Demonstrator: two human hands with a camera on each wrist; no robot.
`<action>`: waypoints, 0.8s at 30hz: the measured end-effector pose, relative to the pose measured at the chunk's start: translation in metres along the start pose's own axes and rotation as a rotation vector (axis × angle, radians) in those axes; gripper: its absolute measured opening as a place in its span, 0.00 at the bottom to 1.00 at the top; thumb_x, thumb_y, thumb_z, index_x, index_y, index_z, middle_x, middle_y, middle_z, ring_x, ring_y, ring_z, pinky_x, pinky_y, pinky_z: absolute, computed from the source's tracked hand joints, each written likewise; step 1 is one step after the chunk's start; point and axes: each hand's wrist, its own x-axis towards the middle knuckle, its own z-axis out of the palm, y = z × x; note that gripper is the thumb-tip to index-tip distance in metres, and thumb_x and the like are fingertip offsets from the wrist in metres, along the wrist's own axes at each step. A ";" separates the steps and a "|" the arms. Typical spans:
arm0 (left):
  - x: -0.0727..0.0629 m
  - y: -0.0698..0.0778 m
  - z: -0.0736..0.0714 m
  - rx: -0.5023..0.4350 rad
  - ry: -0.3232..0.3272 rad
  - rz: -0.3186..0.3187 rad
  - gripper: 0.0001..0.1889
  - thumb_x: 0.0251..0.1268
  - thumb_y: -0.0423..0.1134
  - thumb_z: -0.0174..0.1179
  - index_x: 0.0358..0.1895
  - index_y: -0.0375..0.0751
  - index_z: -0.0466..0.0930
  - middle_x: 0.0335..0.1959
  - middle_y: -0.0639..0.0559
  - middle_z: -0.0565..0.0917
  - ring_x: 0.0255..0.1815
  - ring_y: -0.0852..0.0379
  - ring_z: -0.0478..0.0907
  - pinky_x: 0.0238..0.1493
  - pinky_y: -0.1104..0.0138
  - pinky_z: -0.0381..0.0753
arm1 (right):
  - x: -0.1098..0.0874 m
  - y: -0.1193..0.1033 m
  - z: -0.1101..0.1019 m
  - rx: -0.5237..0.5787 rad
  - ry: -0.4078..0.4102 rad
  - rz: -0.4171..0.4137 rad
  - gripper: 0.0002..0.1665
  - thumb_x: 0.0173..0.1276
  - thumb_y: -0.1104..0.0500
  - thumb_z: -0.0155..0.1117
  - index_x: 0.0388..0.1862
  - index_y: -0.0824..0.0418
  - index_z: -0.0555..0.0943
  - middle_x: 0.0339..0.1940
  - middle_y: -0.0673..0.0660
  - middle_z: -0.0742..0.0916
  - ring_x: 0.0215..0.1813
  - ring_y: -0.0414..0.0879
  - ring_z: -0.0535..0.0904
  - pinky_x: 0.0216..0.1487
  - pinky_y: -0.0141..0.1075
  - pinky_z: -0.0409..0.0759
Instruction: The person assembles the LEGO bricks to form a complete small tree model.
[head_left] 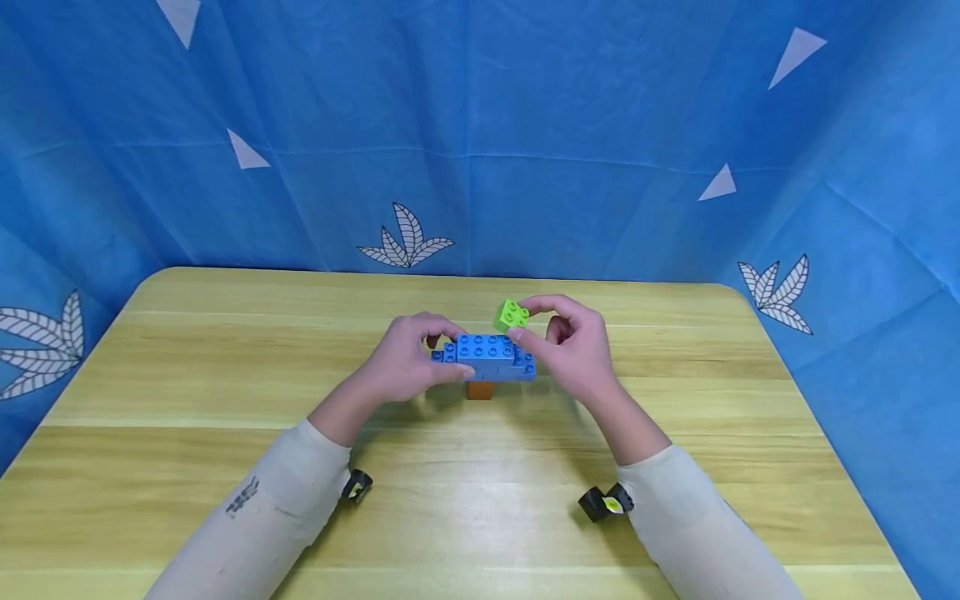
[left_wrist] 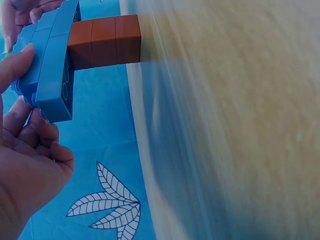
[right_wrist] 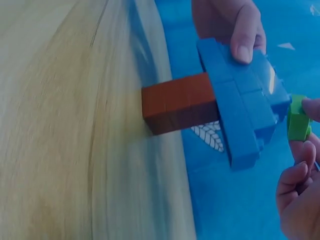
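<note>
A stepped stack of blue building blocks [head_left: 485,353] stands on a column of brown blocks [left_wrist: 104,42], which rests on the table. My left hand [head_left: 410,358] grips the blue stack at its left end, thumb on the near face and fingers round the back. Between thumb and forefinger my right hand [head_left: 573,346] pinches a bright green block [head_left: 512,316], tilted, at the top right of the blue stack. In the right wrist view the green block [right_wrist: 298,118] is very close to the uppermost blue layer; whether they touch I cannot tell.
The wooden table [head_left: 225,350] has rounded far corners. Behind it and at both sides hangs a blue curtain [head_left: 480,125] printed with white leaves and triangles. Each sleeve carries a small black device, one at the left wrist [head_left: 357,486] and one at the right [head_left: 604,503].
</note>
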 end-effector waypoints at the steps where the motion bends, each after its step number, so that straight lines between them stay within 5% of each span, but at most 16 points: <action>1: 0.000 0.000 0.000 0.001 -0.002 0.000 0.20 0.51 0.44 0.79 0.48 0.46 0.87 0.34 0.51 0.78 0.40 0.49 0.69 0.35 0.58 0.69 | -0.001 -0.003 0.001 0.008 -0.015 -0.017 0.16 0.59 0.67 0.76 0.48 0.63 0.86 0.17 0.60 0.73 0.16 0.48 0.62 0.16 0.33 0.56; 8: 0.001 0.000 -0.001 -0.006 -0.003 0.006 0.20 0.51 0.44 0.79 0.48 0.46 0.87 0.34 0.51 0.78 0.40 0.49 0.69 0.35 0.58 0.70 | -0.003 -0.017 0.004 0.040 -0.119 -0.111 0.18 0.57 0.76 0.72 0.47 0.73 0.83 0.15 0.62 0.71 0.15 0.48 0.61 0.16 0.32 0.57; 24: 0.002 -0.005 0.002 -0.018 0.010 0.031 0.19 0.50 0.43 0.79 0.46 0.45 0.88 0.33 0.52 0.78 0.37 0.50 0.69 0.34 0.58 0.70 | -0.001 -0.001 0.008 0.024 -0.227 -0.163 0.16 0.61 0.66 0.75 0.49 0.60 0.86 0.23 0.53 0.77 0.15 0.47 0.64 0.14 0.35 0.61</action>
